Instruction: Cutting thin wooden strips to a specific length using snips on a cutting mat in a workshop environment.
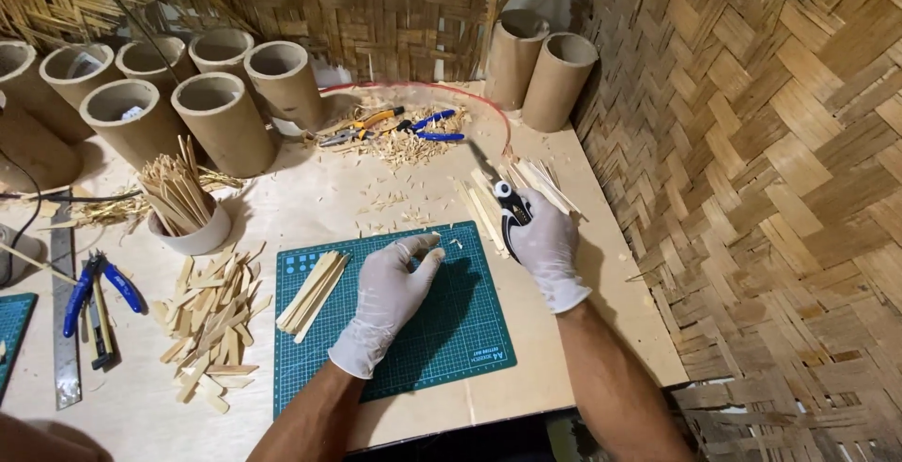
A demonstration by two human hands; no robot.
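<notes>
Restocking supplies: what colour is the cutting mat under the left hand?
Dark green cutting mat with a pale grid, head view.

cutting mat (451, 330): green, white grid | gloves (390, 297): white | pliers (99, 283): blue handles | wall (752, 142): tan woven
</notes>
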